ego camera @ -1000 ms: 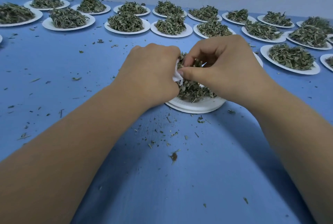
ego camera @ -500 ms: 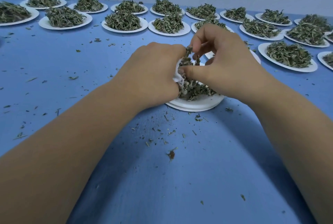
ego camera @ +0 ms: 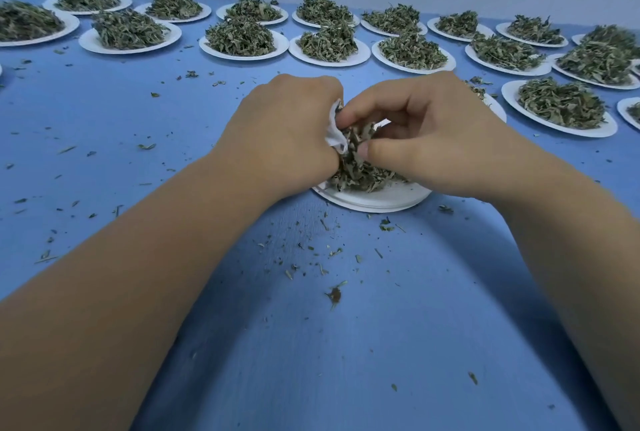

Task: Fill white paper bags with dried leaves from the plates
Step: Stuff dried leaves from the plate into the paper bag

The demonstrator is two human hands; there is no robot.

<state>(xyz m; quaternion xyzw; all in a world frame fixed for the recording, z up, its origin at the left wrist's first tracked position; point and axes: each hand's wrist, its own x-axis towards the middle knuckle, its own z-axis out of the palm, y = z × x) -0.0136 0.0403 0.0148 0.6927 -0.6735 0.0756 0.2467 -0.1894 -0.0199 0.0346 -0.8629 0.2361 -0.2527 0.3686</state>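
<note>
A white paper plate (ego camera: 377, 198) with a heap of dried leaves (ego camera: 360, 171) sits in the middle of the blue table. My left hand (ego camera: 284, 132) grips a small white paper bag (ego camera: 334, 129) just above the heap; most of the bag is hidden by the fingers. My right hand (ego camera: 436, 132) is over the plate, its thumb and fingers pinching a clump of leaves at the bag's mouth.
Two rows of white plates piled with dried leaves run along the far side of the table, for example a plate (ego camera: 242, 41) at centre back and another plate (ego camera: 561, 108) at the right. Leaf crumbs (ego camera: 334, 295) lie scattered on the blue tabletop (ego camera: 104, 139).
My right hand has come down from a raised position and now pinches leaves low at the bag's mouth. My left hand stays in place holding the bag.
</note>
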